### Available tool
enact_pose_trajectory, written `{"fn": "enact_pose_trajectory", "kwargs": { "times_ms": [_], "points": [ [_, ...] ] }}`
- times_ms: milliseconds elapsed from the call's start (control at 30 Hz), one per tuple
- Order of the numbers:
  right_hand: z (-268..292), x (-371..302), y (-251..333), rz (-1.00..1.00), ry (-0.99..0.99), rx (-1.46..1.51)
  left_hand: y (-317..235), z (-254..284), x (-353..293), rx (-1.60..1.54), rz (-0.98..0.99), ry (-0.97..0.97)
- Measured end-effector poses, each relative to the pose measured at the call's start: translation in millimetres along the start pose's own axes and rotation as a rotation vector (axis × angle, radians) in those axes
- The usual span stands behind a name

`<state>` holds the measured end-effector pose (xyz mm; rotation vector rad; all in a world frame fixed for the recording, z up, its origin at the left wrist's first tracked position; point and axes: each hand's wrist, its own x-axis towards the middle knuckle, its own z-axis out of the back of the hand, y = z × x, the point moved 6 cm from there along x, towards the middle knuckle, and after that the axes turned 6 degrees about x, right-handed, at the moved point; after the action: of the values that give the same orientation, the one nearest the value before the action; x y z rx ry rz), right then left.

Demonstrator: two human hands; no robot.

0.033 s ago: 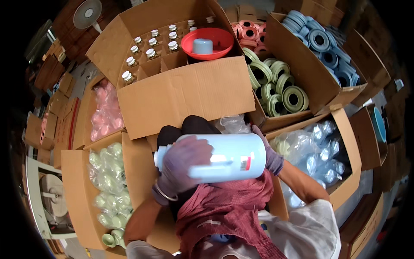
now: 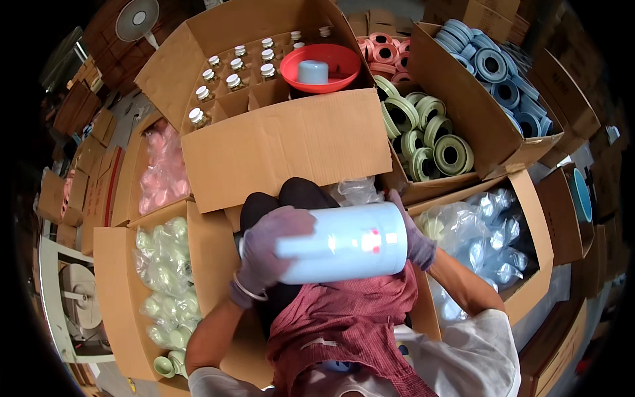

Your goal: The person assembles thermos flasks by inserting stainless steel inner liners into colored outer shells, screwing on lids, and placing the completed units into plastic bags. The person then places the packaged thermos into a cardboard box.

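Observation:
A light-blue thermos flask (image 2: pixel 344 241) with a glossy body lies sideways across my lap, its base to the right. My left hand (image 2: pixel 274 248), in a purple-grey glove, is wrapped round its left end, is smeared a little by motion and hides the neck. A pale-blue strip, perhaps a handle, shows beside those fingers. At the base, my gloved right hand (image 2: pixel 413 238) presses against the end, its fingers partly hidden behind the flask. A small red-and-white mark on the body is blurred.
Ahead stands a divided carton (image 2: pixel 284 149) of white-capped bottles, with a red bowl (image 2: pixel 344 58) holding a light-blue cup. Green rings (image 2: pixel 450 155) and blue rings (image 2: pixel 491 63) fill cartons at right. Bagged green parts (image 2: pixel 162 264) lie left, bagged blue parts (image 2: pixel 493 231) right.
The flask has turned about its length, and its red mark has shifted and blurred. My left hand has moved slightly left and now covers the neck. My right hand stays at the base.

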<state>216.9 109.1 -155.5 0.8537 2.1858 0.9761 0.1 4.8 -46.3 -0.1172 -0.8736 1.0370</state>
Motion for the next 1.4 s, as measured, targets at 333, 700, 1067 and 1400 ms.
{"fn": "enact_pose_trajectory", "kwargs": {
  "times_ms": [333, 700, 1067, 1400],
  "points": [
    [-41, 18, 27, 0.141, 0.116, -0.035, 18, 21, -13, -0.063, 0.329, -0.21],
    [-75, 307, 172, 0.699, -0.25, -1.356, 125, 41, -38, -0.718, 0.708, -0.724],
    [-143, 182, 174, 1.316, 0.194, -1.152, 173, 13, 51, -1.827, 0.458, -0.875],
    [-95, 128, 36, -0.308, 0.405, -0.117, 139, -21, 57, -1.635, 0.658, -0.85]
  ]
}}
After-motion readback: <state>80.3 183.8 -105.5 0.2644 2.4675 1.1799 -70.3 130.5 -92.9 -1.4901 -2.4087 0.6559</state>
